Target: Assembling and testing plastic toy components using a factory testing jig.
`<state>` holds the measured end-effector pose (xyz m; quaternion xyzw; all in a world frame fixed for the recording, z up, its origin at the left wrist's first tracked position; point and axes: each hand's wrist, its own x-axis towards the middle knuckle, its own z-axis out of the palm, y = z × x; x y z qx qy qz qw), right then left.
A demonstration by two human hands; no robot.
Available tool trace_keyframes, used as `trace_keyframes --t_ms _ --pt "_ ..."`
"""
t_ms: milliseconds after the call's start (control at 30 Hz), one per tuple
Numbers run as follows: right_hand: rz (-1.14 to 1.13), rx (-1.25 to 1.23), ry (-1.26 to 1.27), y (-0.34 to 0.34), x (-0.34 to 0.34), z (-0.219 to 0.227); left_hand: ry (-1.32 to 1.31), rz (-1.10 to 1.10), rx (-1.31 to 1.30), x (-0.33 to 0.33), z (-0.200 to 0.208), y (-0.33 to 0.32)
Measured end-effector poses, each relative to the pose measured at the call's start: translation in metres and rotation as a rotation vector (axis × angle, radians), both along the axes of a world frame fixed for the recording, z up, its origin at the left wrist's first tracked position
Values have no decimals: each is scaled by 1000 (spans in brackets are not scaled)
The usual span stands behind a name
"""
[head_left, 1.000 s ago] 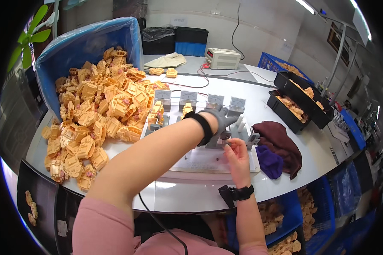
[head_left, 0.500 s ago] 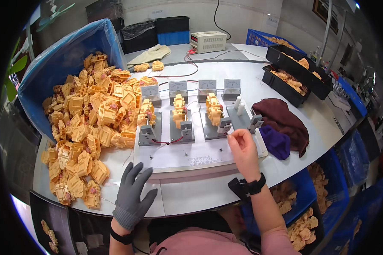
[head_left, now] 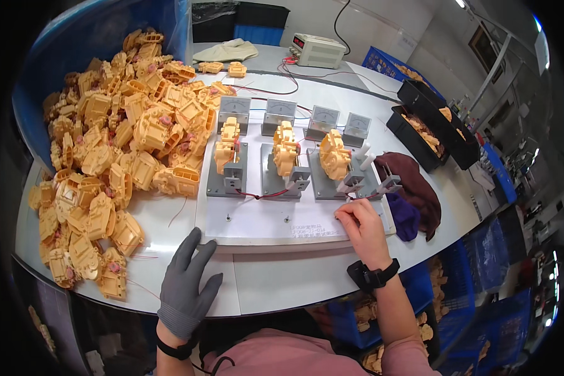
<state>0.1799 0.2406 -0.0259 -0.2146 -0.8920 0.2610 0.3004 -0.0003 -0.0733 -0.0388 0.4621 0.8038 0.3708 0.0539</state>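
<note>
My left hand (head_left: 188,288), in a grey glove, rests open with fingers spread at the front edge of the table, beside a white board (head_left: 263,240). My bare right hand (head_left: 362,230) is closed in a pinch over the board's right part, just in front of the third grey fixture; what its fingertips hold, if anything, is too small to make out. Yellow plastic housings stand on three fixtures: a left one (head_left: 227,147), a middle one (head_left: 284,150) and a right one (head_left: 334,155). The rightmost fixture (head_left: 368,178) bears two white pegs (head_left: 365,154).
Small panel meters (head_left: 279,109) line the board's back. A large heap of yellow housings (head_left: 119,125) spills from a blue-lined bin (head_left: 28,94) at left. A power supply (head_left: 318,50) stands behind; black trays (head_left: 413,136) and dark cloths (head_left: 413,188) lie right.
The whole view has shifted and tilted with my head. My right hand has drawn slightly back from the third fixture's front, still pinched. My left hand stays open at the table edge.
</note>
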Motion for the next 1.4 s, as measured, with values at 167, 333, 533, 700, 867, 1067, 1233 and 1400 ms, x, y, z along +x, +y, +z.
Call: trace_keyframes --t_ms 167,333,533,700,867,1067,1233,1400 --pt "-16 -13 13 -2 1 -1 -83 21 13 3 -1 1" --pt "-30 -53 13 -5 1 1 -116 28 16 4 1 2" --pt "-53 -28 62 -3 4 -3 -114 34 14 4 0 3" --pt "-63 -77 112 -3 5 -1 -4 84 65 7 -6 7" --pt "-66 -104 137 -4 5 -3 3 103 62 9 -6 9" --pt "-60 -74 156 -2 5 -6 20 122 27 12 -5 11" --pt "-57 -87 161 -3 5 -5 39 128 20 12 -7 12" --pt "-40 -60 164 -2 6 -4 50 140 7 15 -4 13"
